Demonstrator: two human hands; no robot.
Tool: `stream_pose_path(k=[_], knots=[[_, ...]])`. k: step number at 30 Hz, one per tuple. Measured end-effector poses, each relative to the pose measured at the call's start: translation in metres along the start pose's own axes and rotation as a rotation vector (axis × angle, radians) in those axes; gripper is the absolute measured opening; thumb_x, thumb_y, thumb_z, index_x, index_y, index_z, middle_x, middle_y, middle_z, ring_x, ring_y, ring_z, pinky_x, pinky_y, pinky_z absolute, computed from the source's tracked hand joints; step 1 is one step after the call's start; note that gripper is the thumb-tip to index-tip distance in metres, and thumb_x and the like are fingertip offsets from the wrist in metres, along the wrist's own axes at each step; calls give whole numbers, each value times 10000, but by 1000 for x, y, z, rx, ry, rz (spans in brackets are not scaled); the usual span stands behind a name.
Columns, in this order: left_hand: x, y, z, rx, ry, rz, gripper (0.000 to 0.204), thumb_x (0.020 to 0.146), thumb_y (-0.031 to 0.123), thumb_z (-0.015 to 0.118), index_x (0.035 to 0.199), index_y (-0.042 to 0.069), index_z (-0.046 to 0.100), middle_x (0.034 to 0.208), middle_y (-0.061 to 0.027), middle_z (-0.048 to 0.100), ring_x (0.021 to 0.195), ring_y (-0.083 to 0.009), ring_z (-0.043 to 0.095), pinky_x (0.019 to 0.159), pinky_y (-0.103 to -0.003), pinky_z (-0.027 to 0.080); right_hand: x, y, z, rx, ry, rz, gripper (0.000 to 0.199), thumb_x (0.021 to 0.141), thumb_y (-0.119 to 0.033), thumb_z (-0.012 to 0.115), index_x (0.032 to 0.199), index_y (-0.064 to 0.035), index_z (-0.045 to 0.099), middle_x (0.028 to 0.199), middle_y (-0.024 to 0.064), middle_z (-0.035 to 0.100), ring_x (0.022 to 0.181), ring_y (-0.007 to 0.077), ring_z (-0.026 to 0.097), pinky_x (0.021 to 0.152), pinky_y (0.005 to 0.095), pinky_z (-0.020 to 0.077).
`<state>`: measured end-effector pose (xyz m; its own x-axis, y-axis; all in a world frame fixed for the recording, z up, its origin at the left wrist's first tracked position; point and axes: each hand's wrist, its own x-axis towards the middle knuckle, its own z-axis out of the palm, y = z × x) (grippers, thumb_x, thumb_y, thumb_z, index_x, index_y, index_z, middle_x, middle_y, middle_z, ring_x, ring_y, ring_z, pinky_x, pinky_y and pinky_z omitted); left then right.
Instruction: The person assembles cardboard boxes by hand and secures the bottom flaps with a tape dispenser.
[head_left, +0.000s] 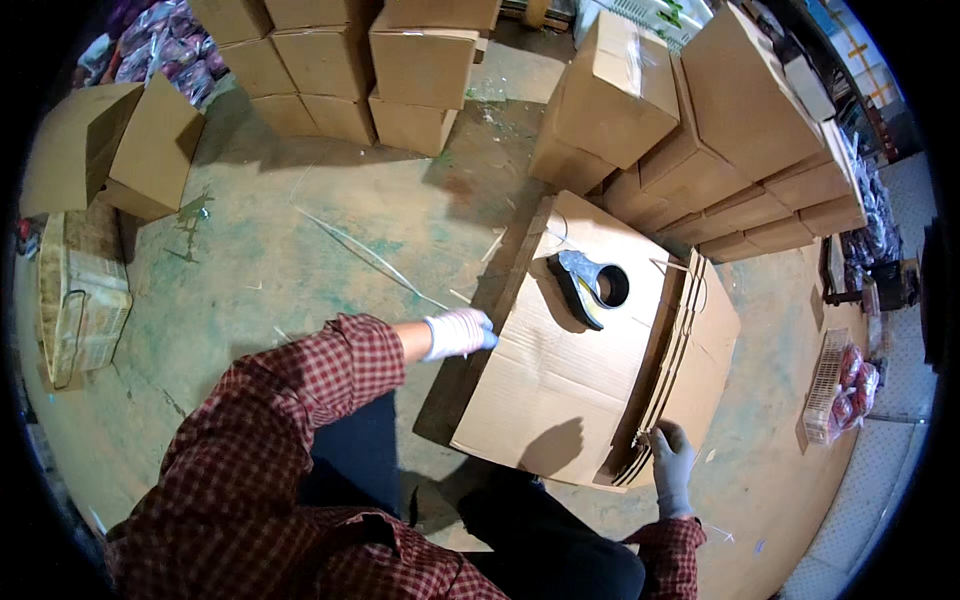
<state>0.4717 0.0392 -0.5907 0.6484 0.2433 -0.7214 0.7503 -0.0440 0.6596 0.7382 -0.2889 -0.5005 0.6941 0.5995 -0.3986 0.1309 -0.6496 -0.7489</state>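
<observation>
A flattened cardboard box (570,370) lies in front of me on top of a stack. My left hand (460,333), in a white glove with blue fingers, reaches to its left edge, fingers stretched out and holding nothing I can see. At the right side, several folded cardboard layers (700,370) stand with their edges showing. My right hand (672,455), in a grey glove, has its fingers closed at the near end of those edges; its fingertips are partly hidden. A black tape dispenser (575,285) with a round ring rests on the upper cardboard.
Stacked closed cartons (420,70) stand at the far side, and more cartons (740,110) at the far right. An open carton (150,150) and a worn crate (90,300) are at left. A white strap (365,255) lies on the floor. A basket (825,390) holds red bags.
</observation>
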Motion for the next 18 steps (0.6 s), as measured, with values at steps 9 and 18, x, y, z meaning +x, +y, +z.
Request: stream_pose_path(k=[9, 18], knots=[[16, -6, 107, 122, 516, -150, 714, 752, 285, 690, 1326, -3, 377, 1268, -255, 479, 1221, -399, 418, 1015, -423, 368, 91, 9, 110, -491, 262, -582, 456, 765, -166, 681, 1175, -40, 527, 1133, 178, 559, 1086, 353, 510, 937, 438, 407], [-8, 5, 105, 291, 701, 105, 662, 734, 206, 689, 1294, 10, 396, 1242, -234, 469, 1159, -399, 454, 992, -447, 373, 118, 62, 17, -533, 791, -50, 517, 765, -246, 666, 1202, -12, 519, 1251, 215, 499, 1166, 365, 452, 971, 437, 382]])
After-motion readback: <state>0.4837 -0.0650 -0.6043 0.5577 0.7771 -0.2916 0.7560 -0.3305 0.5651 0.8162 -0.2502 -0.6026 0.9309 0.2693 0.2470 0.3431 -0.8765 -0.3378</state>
